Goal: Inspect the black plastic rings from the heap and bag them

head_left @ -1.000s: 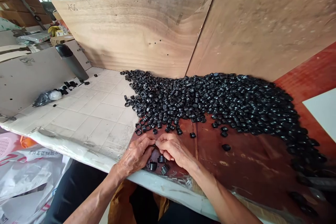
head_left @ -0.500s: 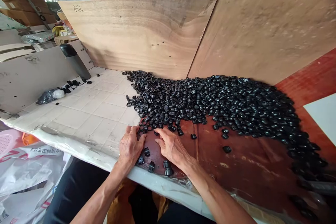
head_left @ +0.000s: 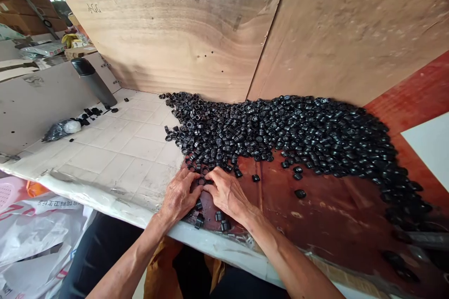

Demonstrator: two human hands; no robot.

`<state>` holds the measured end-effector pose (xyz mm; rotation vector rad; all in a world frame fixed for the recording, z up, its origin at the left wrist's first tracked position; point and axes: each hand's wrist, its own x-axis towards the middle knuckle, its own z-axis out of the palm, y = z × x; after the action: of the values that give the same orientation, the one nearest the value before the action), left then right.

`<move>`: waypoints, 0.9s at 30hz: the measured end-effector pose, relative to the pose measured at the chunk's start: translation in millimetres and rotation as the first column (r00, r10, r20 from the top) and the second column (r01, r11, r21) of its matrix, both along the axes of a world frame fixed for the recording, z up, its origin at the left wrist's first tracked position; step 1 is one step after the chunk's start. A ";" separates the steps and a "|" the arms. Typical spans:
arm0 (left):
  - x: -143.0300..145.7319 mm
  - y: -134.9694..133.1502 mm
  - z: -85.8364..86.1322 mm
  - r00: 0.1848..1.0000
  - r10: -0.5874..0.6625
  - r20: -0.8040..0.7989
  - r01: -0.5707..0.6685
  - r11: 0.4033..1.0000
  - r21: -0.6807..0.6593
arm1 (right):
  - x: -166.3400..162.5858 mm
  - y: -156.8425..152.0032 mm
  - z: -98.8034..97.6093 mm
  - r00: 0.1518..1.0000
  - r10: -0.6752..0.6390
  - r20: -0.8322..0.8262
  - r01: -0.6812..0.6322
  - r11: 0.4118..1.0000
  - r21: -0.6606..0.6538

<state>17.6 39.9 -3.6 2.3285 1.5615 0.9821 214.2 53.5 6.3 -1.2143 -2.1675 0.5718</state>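
Note:
A big heap of small black plastic rings and caps (head_left: 280, 135) spreads across the table from the middle to the right. My left hand (head_left: 179, 195) and my right hand (head_left: 226, 192) meet at the heap's near edge, fingertips pinched together on a small black ring (head_left: 202, 181) between them. Several finished black pieces (head_left: 210, 217) lie just below my hands at the table's front edge.
Plywood boards (head_left: 196, 42) stand upright behind the heap. A dark flask (head_left: 93, 81) leans at the far left, with a small black bag (head_left: 61, 129) and loose pieces near it. White plastic sacks (head_left: 31, 238) lie on the floor at the left.
Half a second ago both hands lay spread flat, reaching into the heap's edge. Now the fingers have drawn together and pinch a ring between them.

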 end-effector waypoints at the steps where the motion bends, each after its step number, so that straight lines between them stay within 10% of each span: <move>1: 0.2 0.2 0.0 1.000 -0.011 0.008 0.011 1.000 -0.002 | 0.4 0.2 0.9 1.000 -0.003 -0.020 0.003 1.000 -0.008; 9: 1.2 -6.5 5.8 0.985 0.044 0.169 -0.019 0.990 -0.143 | 1.6 4.0 9.2 0.939 0.049 -0.339 -0.095 0.988 -0.122; 27: -6.3 -5.8 4.4 0.777 0.109 0.620 0.221 0.875 -0.431 | -0.2 -1.7 17.6 0.894 -0.041 -0.446 -0.052 0.980 -0.194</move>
<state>11.3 34.1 0.8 1.4691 1.2473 1.0522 214.0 51.8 23.9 -1.0476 -1.7509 0.9892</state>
